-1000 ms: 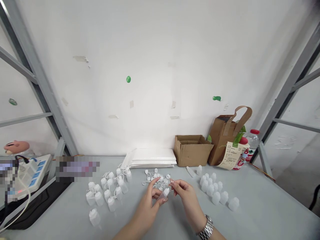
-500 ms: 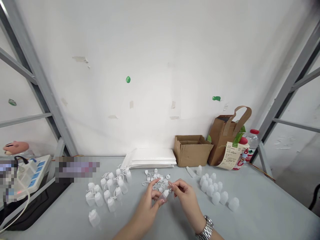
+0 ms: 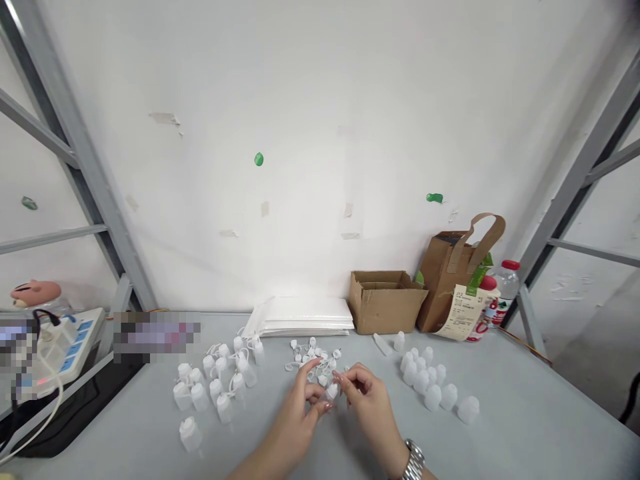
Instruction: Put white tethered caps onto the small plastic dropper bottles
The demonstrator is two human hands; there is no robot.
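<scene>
Thumb and fingers of the left hand [image 3: 303, 407] are clamped on a small translucent bottle [image 3: 328, 395], at the lower middle of the frame, tilted so that its white top leans to the upper right. The right hand [image 3: 369, 395] comes in from the lower right, its fingers curled and drawn in close beside that top; the tips are too small to tell whether they meet or pinch something. A silver watch [image 3: 414, 460] circles the right wrist, at the bottom edge.

Just beyond the fingers lies a loose cluster of small white caps [image 3: 313, 353] with thin cords. Left of the hands, capped bottles [image 3: 225, 408] stand in a scattered group, one of them apart and nearer the bottom edge. Right of the hands, translucent white pieces with rounded bodies [image 3: 433, 398] stand grouped, and a slim white piece [image 3: 383, 345] lies near them.

Farther up, against the wall, are a stack of white packets [image 3: 305, 315] at centre, then to the right an open cardboard box [image 3: 387, 313], a brown paper bag [image 3: 439, 283] and a red-capped bottle [image 3: 507, 283]. At the far left of the frame are a power strip [image 3: 85, 343] and a pink figure [image 3: 40, 293].
</scene>
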